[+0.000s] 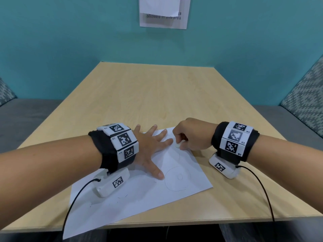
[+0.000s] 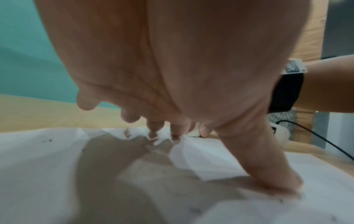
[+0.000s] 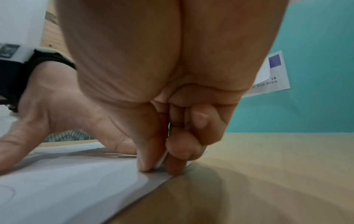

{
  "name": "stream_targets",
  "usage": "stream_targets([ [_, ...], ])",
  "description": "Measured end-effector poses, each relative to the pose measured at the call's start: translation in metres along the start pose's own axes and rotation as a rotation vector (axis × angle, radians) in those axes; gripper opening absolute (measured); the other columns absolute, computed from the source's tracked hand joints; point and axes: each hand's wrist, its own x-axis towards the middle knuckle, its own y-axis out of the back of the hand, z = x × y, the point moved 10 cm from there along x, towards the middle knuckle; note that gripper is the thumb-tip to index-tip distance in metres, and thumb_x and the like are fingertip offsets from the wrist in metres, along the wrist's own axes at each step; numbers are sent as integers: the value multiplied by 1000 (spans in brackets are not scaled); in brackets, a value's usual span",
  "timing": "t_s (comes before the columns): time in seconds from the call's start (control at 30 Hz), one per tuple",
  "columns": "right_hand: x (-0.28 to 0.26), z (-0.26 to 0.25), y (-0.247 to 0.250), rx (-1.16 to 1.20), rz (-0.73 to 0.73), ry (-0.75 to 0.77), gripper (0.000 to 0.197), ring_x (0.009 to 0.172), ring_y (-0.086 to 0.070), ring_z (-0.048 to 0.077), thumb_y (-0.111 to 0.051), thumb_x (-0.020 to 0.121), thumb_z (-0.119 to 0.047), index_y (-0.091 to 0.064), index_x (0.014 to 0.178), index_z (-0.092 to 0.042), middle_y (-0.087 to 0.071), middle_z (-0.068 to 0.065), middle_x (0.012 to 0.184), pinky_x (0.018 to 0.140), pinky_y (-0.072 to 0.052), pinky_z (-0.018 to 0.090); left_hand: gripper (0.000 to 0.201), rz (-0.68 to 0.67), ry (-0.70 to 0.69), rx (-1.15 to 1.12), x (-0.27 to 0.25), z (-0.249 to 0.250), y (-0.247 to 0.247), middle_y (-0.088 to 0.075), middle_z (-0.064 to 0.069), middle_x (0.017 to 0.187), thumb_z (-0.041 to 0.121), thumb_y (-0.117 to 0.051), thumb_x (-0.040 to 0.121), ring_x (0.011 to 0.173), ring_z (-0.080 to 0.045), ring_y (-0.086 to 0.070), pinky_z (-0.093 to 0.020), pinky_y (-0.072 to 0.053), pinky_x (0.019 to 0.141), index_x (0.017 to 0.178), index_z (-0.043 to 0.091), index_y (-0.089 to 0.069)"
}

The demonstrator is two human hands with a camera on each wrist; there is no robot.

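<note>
A white sheet of paper (image 1: 139, 198) with faint pencil circles (image 1: 176, 178) lies slanted on the wooden table (image 1: 157, 95). My left hand (image 1: 152, 145) presses flat on the sheet, fingers spread; in the left wrist view the left hand (image 2: 172, 60) has its thumb and fingertips down on the paper (image 2: 47, 166). My right hand (image 1: 180, 144) pinches a small white eraser (image 1: 177, 146) against the sheet near its far right edge. The right wrist view shows the eraser (image 3: 161, 160) squeezed between thumb and forefinger of the right hand (image 3: 160, 168), touching the paper (image 3: 67, 189).
A teal wall with a printed notice (image 1: 164, 13) stands behind the table. Grey bench seats (image 1: 26, 117) with patterned cushions (image 1: 307, 95) flank both sides. Black cables (image 1: 262, 187) run from the wrist cameras over the table's near edge.
</note>
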Motion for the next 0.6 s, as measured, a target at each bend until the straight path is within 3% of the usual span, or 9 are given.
stream_targets([
  [0.17, -5, -6, 2, 1, 11, 1, 12, 57, -44, 4, -68, 80, -17, -57, 77, -20, -49, -12, 63, 56, -35, 23, 108, 69, -12, -38, 6, 10, 5, 24, 4, 163, 82, -51, 77, 149, -30, 24, -70, 6, 113, 154, 41, 14],
  [0.33, -22, -46, -24, 25, -120, 153, 10, 62, -48, 10, -69, 80, -16, -61, 86, -15, -55, -9, 69, 61, -39, 23, 88, 75, -29, -72, 7, 10, 4, 25, 4, 163, 80, -56, 76, 148, -32, 25, -72, 5, 112, 150, 48, -20],
  [0.5, -6, -12, 5, -47, -6, 28, 5, 60, -48, 11, -68, 78, -14, -64, 81, -16, -48, -16, 61, 59, -37, 24, 110, 86, -14, -32, 8, 9, 3, 24, 4, 164, 83, -52, 74, 149, -33, 23, -72, 6, 111, 154, 44, 12],
  [0.6, -15, -36, -13, -8, -75, 102, 8, 59, -45, 2, -68, 79, -15, -63, 85, -16, -48, -16, 63, 56, -35, 17, 99, 73, -12, -14, 9, 8, 1, 26, 3, 163, 84, -52, 74, 148, -36, 23, -74, 2, 111, 153, 49, -5],
])
